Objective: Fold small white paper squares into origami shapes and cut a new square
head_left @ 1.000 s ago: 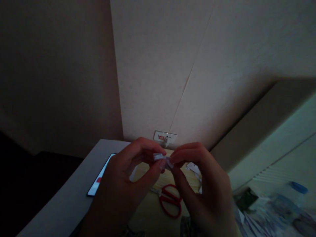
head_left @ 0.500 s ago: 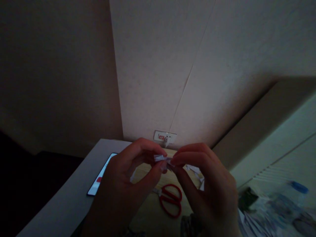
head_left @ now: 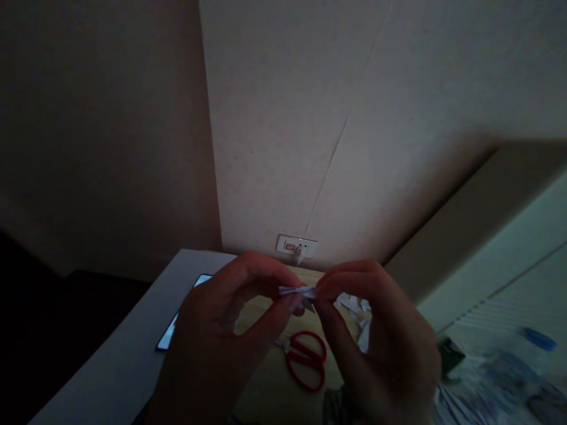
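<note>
A small folded piece of white paper (head_left: 305, 291) is held up above the table, between my two hands. My left hand (head_left: 230, 330) pinches its left part between thumb and fingers. At its right end, my right hand (head_left: 376, 330) grips it with thumb and fingertips. The fingers cover part of the folds. Below the hands lie scissors with red handles (head_left: 305, 360); their blades are mostly hidden behind my left hand. White paper scraps (head_left: 357, 310) lie on the table, partly behind my right hand.
A phone with a lit screen (head_left: 170, 333) lies left on the light table (head_left: 119, 348). A wall socket (head_left: 296, 245) with a plug in it is behind the table. At the right are a clear bottle with a blue cap (head_left: 538, 339) and a blurred pile of papers (head_left: 460, 404).
My right hand has shifted slightly right and down, and more of the folded paper shows between the hands. The paper is turned more edge-on. More paper scraps are visible behind my right hand.
</note>
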A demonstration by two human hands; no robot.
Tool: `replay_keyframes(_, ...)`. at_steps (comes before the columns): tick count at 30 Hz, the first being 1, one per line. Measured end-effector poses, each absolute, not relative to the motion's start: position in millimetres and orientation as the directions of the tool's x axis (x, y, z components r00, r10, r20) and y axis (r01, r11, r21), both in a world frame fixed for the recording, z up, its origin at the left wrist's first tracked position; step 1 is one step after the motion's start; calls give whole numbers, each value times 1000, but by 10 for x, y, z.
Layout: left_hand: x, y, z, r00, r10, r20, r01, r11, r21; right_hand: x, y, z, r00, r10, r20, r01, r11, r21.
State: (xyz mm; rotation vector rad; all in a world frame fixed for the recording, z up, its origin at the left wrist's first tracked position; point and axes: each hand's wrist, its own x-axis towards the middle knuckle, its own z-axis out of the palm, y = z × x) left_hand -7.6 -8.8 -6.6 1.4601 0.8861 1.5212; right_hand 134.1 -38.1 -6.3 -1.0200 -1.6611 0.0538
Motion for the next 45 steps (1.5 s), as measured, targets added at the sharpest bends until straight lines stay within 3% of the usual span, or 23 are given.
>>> replay_keyframes(14,-72,-118,-61,14,903,430,-73,-428,901,1353,-405,-63,-1,623,782,588,633,-504)
replay_keyframes(26,-80,-113,-83,-10,842,539,6,-539,842,1300,-420,-18,100,721,686,542,538,-645)
replay_keyframes(35,-79,-114,-115,-19,802,597,47,-596,802,1193,-435,-28,262,777,572,383,460,-801)
replay_keyframes(45,-137,-96,-102,15,790,613,168,-607,777,1286,-460,-8,184,829,528,415,421,-807)
